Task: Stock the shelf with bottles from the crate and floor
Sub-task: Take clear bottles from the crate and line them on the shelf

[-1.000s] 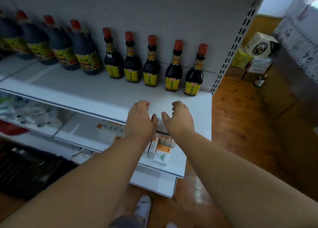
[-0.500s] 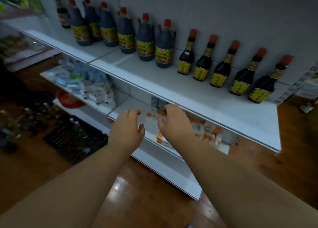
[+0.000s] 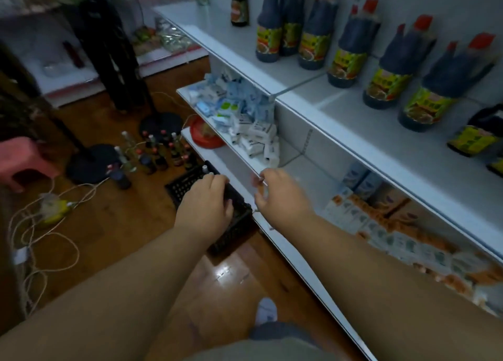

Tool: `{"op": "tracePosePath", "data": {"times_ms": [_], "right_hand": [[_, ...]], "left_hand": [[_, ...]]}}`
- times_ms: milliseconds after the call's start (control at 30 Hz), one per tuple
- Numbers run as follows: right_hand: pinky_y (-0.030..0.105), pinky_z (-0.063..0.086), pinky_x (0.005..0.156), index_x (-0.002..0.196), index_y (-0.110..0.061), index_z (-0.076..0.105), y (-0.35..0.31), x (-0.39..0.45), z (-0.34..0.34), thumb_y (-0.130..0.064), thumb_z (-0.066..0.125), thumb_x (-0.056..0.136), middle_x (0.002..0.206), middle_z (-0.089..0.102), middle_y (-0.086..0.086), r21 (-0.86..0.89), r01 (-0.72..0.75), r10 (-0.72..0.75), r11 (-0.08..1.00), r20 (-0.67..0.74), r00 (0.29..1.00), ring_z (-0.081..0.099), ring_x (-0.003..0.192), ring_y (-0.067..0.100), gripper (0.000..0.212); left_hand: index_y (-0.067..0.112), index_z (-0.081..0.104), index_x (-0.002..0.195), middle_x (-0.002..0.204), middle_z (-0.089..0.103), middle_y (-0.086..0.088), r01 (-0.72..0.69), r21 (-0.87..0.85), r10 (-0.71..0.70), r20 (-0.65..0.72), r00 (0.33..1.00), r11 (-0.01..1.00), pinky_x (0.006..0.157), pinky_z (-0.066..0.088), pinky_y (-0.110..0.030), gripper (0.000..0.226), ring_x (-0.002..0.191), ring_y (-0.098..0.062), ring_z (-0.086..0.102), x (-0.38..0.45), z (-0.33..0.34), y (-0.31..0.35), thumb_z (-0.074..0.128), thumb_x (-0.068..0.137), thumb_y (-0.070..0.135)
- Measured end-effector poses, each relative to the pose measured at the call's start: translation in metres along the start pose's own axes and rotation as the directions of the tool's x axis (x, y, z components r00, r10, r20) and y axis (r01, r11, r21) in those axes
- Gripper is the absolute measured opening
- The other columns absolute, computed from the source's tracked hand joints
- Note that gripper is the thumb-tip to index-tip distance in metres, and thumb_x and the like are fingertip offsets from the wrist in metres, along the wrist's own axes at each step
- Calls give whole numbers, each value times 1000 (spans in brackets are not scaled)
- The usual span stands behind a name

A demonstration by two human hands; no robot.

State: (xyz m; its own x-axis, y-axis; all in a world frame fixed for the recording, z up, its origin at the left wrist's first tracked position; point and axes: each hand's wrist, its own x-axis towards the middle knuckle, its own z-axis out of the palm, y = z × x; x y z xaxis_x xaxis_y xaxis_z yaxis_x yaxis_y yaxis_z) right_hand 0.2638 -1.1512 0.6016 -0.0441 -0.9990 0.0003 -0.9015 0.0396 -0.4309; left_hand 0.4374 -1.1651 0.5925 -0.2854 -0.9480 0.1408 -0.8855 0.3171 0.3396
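Observation:
A black plastic crate (image 3: 185,189) stands on the wooden floor against the shelf's bottom edge. My left hand (image 3: 205,207) hovers over the crate with loosely curled fingers and holds nothing. My right hand (image 3: 281,194) is beside it, in front of the lower shelf edge, fingers relaxed and empty. Several small dark bottles (image 3: 163,153) with red caps stand on the floor beyond the crate. Large dark sauce bottles (image 3: 345,45) with red caps and yellow labels line the white top shelf (image 3: 362,132).
Small white and blue boxes (image 3: 245,121) fill the middle shelf, orange and white boxes (image 3: 394,230) the lower one. A red dish (image 3: 202,133), a pink stool (image 3: 23,159), black stand bases (image 3: 89,162) and loose cables (image 3: 40,224) lie on the floor to the left.
The view has swung left and down from the top shelf to the floor. Both hands have dropped from the shelf edge to above the crate.

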Motion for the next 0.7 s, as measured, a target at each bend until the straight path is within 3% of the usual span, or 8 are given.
{"op": "tracePosePath", "data": {"times_ms": [200,333,700], "right_hand": [[44,51,84,126,-16,48,-46,90,36,-35,56,94,122,50,9,-20,123,-120,992,133,984,55,108,32,39],[38,47,84,137,-17,43,-85,142,67,-34,54,95,128,49,9,-22,159,-152,987,193,969,53,112,30,47],[37,46,86,136,-22,44,-166,265,139,-35,59,92,129,49,5,15,-137,133,990,173,976,52,115,27,48]], "left_hand": [[22,50,127,116,53,2,120,95,-124,31,992,988,88,50,-36,40,109,-21,52,38,-23,-86,60,89,31],[25,48,127,117,53,3,184,66,-188,44,981,981,90,50,-37,39,111,-19,51,67,-26,-144,59,90,32],[20,48,123,114,53,-3,-72,92,39,317,948,993,84,47,-38,35,106,-25,51,214,-16,-287,56,89,29]]}}
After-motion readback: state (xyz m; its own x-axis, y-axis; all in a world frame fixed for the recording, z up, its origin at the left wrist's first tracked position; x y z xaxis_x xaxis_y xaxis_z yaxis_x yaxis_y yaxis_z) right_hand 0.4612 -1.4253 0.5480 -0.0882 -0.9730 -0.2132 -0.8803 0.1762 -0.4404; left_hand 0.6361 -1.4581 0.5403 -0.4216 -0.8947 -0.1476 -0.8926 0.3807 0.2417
